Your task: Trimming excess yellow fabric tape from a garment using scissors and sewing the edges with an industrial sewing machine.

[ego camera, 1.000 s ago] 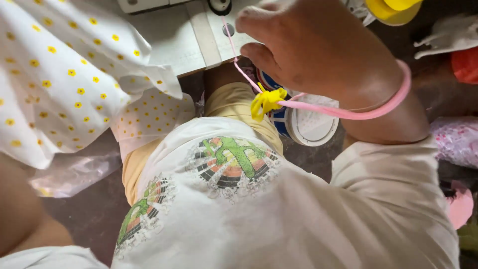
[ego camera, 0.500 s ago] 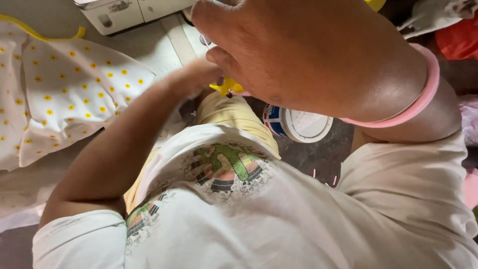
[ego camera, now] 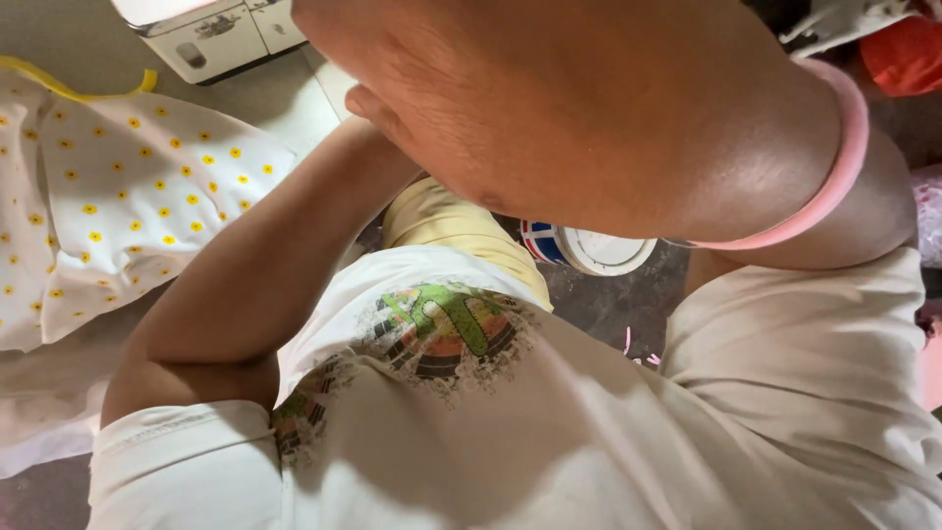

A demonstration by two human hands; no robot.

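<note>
My right hand is raised very close to the camera and fills the top of the view. Only its back shows, so its fingers are hidden. A pink band circles its wrist. My left forearm reaches up from the lower left, and its hand disappears behind my right hand. Below them are my white T-shirt with a green printed patch and my yellow shorts.
White cloth with small yellow flowers lies at the left on a pale surface. A white machine stands at the top left. A round white-lidded tub with blue and red sides sits on the dark floor. Something orange lies at the top right.
My right hand has risen toward the camera and now covers the pink cord and yellow piece it held. My left arm has swung up from the lower left to meet it.
</note>
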